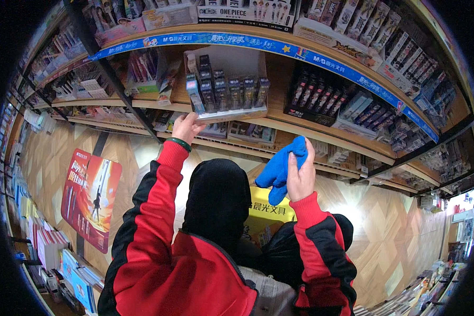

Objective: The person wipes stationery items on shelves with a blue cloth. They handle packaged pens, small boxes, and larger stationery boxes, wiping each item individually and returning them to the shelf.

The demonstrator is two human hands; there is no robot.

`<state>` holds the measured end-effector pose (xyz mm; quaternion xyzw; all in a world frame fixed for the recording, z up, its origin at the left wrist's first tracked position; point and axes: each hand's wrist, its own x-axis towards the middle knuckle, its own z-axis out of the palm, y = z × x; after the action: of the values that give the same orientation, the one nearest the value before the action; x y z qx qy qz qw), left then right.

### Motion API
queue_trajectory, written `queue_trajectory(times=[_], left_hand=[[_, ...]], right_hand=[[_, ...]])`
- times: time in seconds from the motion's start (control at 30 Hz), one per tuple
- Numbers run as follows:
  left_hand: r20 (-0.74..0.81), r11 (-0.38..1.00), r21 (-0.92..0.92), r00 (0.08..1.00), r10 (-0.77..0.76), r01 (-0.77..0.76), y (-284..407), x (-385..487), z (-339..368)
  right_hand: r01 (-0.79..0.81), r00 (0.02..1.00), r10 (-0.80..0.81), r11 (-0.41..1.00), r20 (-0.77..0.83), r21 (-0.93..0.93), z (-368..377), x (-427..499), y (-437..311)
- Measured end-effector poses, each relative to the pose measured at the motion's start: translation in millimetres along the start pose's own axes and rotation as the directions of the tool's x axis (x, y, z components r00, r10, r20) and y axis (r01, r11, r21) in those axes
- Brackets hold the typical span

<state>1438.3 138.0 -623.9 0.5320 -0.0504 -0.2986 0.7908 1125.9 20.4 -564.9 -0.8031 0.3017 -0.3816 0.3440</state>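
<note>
With its fingers at the front left corner, my left hand (186, 127) grips a display box (237, 114) of small upright boxed items (220, 93) on a wooden shelf. The box sits slightly askew and its front reaches the shelf's edge. A bunched blue cloth (280, 168) is held in my right hand (302, 173), in front of the shelf and to the right of the display box. A dark green bangle (179, 143) circles my left wrist.
A black display box (314, 94) with upright packs stands farther right on the shelf (278, 89). Left of my display box are pen packs (143, 69). A black shelf post (116, 85) rises at the left. A yellow box or stool (270, 205) is below my right hand.
</note>
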Motion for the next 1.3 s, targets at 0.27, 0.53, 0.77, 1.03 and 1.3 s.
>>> queue_trajectory(times=[0.27,0.53,0.77,1.03,1.3], left_hand=[[0.162,0.988,-0.152,0.985,0.058,-0.033,-13,-13,-13],[0.079,0.970,-0.202,0.986,0.150,-0.131,-23,-106,-75],[-0.090,0.960,-0.216,0.982,0.163,-0.179,-9,-194,-161],[-0.325,0.905,-0.184,0.892,0.313,-0.384,11,-242,-228],[-0.415,0.886,-0.260,0.873,0.258,-0.385,-3,-237,-273]], right_hand=[[-0.297,0.940,0.323,0.933,0.109,-0.204,-9,10,10],[-0.395,0.918,0.348,0.774,0.189,0.494,9,21,23],[0.091,0.994,-0.060,0.928,-0.097,0.361,32,62,3],[0.375,0.927,-0.328,0.837,0.183,-0.400,92,133,-3],[0.300,0.870,0.115,0.648,0.479,-0.700,211,148,28]])
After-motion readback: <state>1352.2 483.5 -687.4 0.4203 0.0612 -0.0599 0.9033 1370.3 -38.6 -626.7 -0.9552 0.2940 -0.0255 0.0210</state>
